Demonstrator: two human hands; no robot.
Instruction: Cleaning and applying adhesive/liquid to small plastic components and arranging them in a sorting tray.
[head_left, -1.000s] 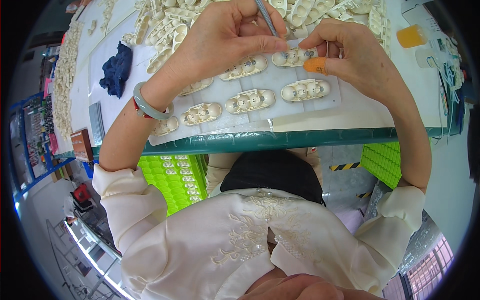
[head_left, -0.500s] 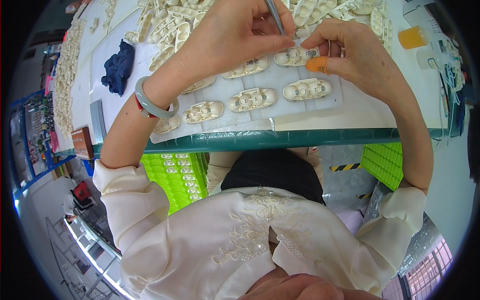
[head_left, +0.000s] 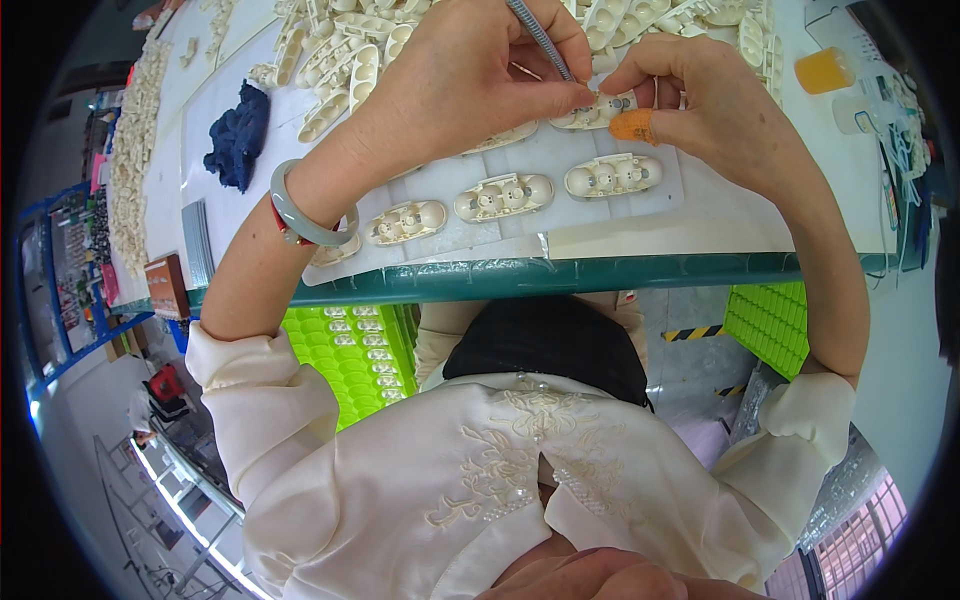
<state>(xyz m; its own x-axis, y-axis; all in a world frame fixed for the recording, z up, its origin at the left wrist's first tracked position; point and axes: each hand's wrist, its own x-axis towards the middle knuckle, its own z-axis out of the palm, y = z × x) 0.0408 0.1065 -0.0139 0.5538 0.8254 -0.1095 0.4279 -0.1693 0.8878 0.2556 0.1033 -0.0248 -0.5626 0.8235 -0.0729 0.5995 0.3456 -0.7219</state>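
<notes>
My left hand (head_left: 480, 85) is closed round a slim grey ribbed metal tool (head_left: 541, 40), gripped like a pen. Its tip is hidden by the thumb, right over a cream plastic casing (head_left: 588, 115). The thumb and fingers of my right hand (head_left: 705, 105) pinch the right end of that same casing. An orange finger cot (head_left: 632, 126) covers the right thumb. Similar oval casings with round cups and small grey parts, such as the one in the front middle (head_left: 503, 197) and the one at right (head_left: 613, 176), lie in rows on a translucent white board (head_left: 540, 225).
A heap of loose cream casings (head_left: 340, 50) spreads beyond my hands. At left lie a dark blue cloth (head_left: 238, 137) and grey strips (head_left: 197, 240). A jar with yellow contents (head_left: 824, 71) stands at far right. Below the green table edge (head_left: 560, 273) sit green trays (head_left: 350, 365).
My left hand has shifted slightly right and down over the casing, and the tool in it leans more to the left. My right hand stays nearly in place on the casing.
</notes>
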